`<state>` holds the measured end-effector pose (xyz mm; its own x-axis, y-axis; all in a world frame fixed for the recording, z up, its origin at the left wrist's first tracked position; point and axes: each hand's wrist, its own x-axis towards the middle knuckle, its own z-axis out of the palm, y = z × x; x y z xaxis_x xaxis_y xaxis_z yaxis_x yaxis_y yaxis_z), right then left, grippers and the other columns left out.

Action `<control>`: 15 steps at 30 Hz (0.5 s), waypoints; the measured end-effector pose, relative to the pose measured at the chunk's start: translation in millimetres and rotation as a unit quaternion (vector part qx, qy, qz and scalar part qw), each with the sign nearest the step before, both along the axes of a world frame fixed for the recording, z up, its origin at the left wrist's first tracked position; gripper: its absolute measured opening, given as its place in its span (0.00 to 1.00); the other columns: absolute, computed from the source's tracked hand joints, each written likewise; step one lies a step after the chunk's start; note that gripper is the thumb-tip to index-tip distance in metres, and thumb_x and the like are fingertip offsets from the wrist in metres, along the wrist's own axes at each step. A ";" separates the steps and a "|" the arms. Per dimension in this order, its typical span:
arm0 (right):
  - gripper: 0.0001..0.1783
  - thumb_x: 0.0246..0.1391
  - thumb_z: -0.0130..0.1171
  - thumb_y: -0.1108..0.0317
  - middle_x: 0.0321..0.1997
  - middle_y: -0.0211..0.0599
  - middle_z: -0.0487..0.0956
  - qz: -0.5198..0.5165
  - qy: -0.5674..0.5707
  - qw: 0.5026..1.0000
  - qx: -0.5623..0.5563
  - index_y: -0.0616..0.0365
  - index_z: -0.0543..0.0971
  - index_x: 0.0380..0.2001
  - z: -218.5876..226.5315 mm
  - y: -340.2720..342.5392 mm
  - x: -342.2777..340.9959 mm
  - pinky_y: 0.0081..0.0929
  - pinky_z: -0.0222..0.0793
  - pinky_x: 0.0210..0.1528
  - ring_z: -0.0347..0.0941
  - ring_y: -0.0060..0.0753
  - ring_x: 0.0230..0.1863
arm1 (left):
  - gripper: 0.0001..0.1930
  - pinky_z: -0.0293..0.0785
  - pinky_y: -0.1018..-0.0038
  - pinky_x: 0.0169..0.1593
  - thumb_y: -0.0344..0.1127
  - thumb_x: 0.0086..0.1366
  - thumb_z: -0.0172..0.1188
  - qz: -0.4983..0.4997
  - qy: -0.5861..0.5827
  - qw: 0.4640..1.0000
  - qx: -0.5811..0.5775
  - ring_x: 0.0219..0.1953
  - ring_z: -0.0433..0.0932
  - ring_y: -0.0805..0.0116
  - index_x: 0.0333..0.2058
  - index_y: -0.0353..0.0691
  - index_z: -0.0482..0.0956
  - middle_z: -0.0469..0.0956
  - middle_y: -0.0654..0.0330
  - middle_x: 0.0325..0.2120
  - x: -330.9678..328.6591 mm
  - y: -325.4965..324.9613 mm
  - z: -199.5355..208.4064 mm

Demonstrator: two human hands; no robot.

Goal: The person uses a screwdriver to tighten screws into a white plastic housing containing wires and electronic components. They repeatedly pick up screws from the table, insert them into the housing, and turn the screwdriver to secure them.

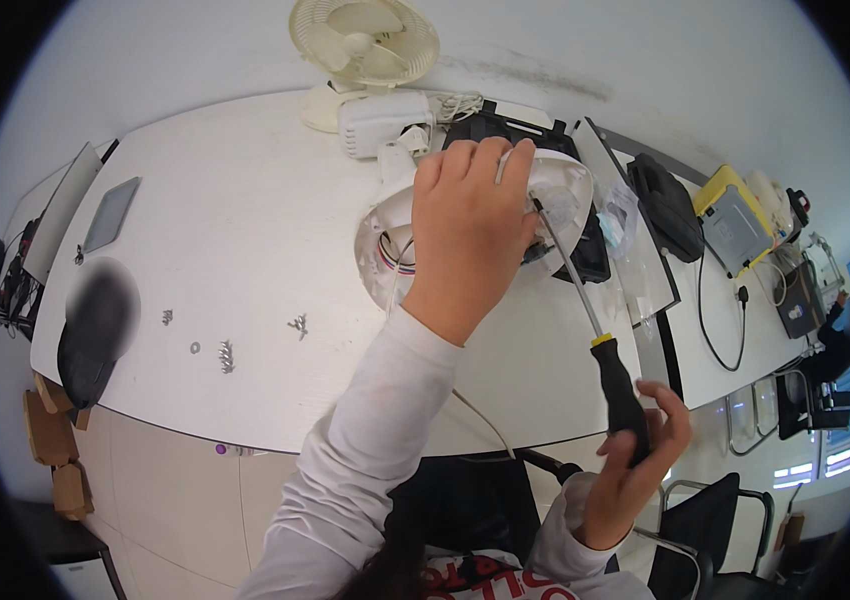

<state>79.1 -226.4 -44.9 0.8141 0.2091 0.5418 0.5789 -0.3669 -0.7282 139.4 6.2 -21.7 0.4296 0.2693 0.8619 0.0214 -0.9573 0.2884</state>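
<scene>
Right hand (635, 470) grips screwdriver (600, 345); left hand (470, 225) steadies white housing (565, 190).

Bare desk (245, 230) left; fan (365, 40), screws (226, 355) obstruct.

Dark flat tablet (111, 213) lying screen-up at far left of desk (245, 220). Thin grey laptop screen (60, 212) beside it at the edge. Clear plastic bags (620, 225) right of centre. Brown cardboard boxes (50, 435) below left edge.

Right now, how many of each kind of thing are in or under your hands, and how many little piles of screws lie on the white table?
Long screwdriver with black and yellow handle: 1
Round white plastic housing: 1
Small piles of silver screws: 3
Total: 5
</scene>
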 end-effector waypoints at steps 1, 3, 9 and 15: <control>0.29 0.45 0.60 0.79 0.44 0.49 0.65 0.016 -0.052 0.998 -0.008 0.59 0.58 0.49 -1.4 4.6 -1.7 0.24 0.67 0.38 0.66 0.38 0.38 | 0.31 0.61 0.70 0.47 0.32 0.37 0.70 0.001 -0.001 1.000 0.003 0.43 0.69 0.67 0.46 0.47 0.74 0.73 0.65 0.39 0.0 0.6 -0.4; 0.34 0.41 0.61 0.82 0.48 0.49 0.63 0.026 -0.133 0.990 -0.043 0.57 0.56 0.50 -3.4 5.8 0.0 0.24 0.67 0.36 0.67 0.37 0.38 | 0.31 0.61 0.70 0.47 0.32 0.37 0.70 0.003 -0.004 1.000 0.007 0.43 0.69 0.67 0.46 0.47 0.73 0.73 0.65 0.39 -0.4 1.6 -0.9; 0.23 0.46 0.56 0.80 0.40 0.46 0.68 -0.056 -0.080 0.992 -0.076 0.62 0.64 0.47 1.0 0.4 1.0 0.23 0.66 0.38 0.67 0.35 0.36 | 0.31 0.61 0.70 0.48 0.32 0.37 0.70 0.005 0.003 1.000 0.003 0.43 0.69 0.67 0.46 0.47 0.73 0.73 0.65 0.40 -0.8 -0.4 0.3; 0.23 0.47 0.55 0.78 0.41 0.45 0.66 -0.023 -0.035 0.998 -0.046 0.60 0.64 0.48 -4.2 2.0 9.6 0.22 0.68 0.33 0.67 0.35 0.36 | 0.31 0.61 0.69 0.48 0.32 0.37 0.70 0.002 -0.002 1.000 0.002 0.43 0.69 0.67 0.46 0.47 0.73 0.73 0.65 0.40 -0.6 -0.6 0.0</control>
